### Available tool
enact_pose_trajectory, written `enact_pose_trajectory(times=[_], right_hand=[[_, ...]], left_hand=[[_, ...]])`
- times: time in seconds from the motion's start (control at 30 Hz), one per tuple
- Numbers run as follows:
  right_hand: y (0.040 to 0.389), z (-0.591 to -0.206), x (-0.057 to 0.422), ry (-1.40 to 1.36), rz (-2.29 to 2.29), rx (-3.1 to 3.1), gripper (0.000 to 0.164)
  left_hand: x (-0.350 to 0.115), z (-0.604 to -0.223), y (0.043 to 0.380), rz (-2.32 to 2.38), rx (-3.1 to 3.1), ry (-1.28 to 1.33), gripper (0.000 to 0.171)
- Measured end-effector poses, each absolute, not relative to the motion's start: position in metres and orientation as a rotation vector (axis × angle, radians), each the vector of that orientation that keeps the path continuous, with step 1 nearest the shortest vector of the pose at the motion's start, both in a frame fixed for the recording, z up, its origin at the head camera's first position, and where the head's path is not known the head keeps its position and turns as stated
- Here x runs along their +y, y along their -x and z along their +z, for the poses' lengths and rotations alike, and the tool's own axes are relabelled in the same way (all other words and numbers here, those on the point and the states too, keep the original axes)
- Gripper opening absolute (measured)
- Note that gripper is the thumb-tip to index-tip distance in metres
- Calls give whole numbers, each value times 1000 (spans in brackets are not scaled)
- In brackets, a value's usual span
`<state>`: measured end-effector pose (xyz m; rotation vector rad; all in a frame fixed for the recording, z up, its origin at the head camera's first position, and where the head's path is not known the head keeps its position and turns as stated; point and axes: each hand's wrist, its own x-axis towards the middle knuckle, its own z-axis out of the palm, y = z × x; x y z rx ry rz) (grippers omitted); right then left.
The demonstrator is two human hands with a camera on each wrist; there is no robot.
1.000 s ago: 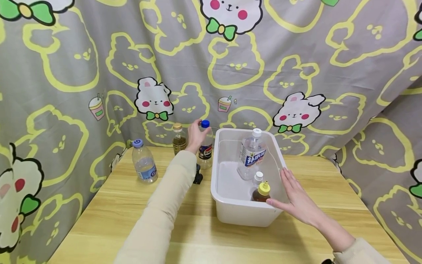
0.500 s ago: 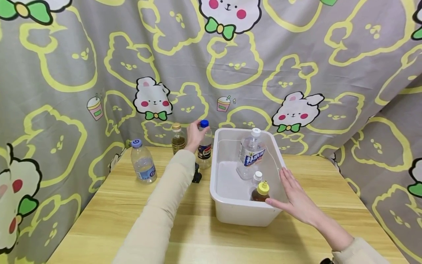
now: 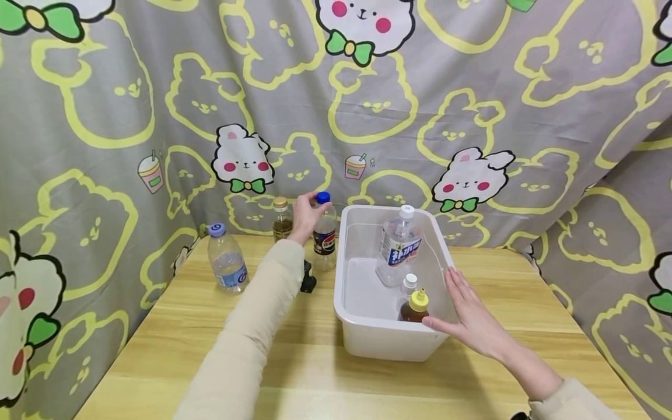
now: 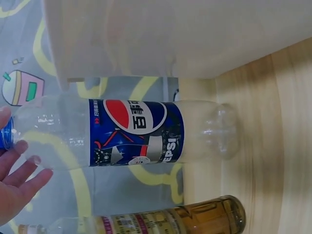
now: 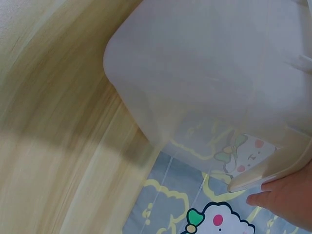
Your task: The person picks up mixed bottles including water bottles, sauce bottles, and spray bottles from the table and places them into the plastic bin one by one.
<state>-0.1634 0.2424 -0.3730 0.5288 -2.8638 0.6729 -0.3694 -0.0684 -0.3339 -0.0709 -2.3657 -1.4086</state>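
My left hand is at the top of an empty clear Pepsi bottle, pinching it at its blue cap between thumb and fingers. The bottle stands upright on the table, left of a white plastic tub. My right hand rests with straight fingers along the tub's right side, its thumb at the front rim. Inside the tub are a large clear bottle with a white cap, a small white-capped bottle and a dark squeeze bottle with a yellow nozzle top.
A gold-capped bottle of amber liquid stands just left of the Pepsi bottle, partly behind my left hand. Farther left is a lilac-capped water bottle. A patterned curtain hangs behind the wooden table.
My left hand and forearm have shifted slightly left, still at the Pepsi bottle's cap. The right hand stays at the tub, and the bottles keep their places.
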Motion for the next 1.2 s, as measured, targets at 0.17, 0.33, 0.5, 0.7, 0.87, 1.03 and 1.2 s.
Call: enact_pose_trajectory(times=[0.17,0.33,0.5,0.7,0.87,1.03,1.2], right_hand=[[163,-374,243,-531,681,-2861,96],[163,-374,243,-530,684,-2859,96],[163,-375,243,-529,684,-2860,96],[163,-375,243,-529,683,-2854,96],[164,-375,243,-532,680,-2850,96],[163,-375,243,-531,681,-2851,96],[163,-374,243,-534,680,-2847,95]], left_hand=[[-69,-327,365,-1400,-2365,104,42],[-70,-317,360,-1377,-2386,145,39],[-73,-305,355,-1350,-2403,156,38],[-74,-291,349,-1317,-2406,189,39],[-75,-280,342,-1323,-2410,210,40],[-76,-267,336,-1323,-2387,239,39],[-79,-254,329,-1321,-2377,253,39]])
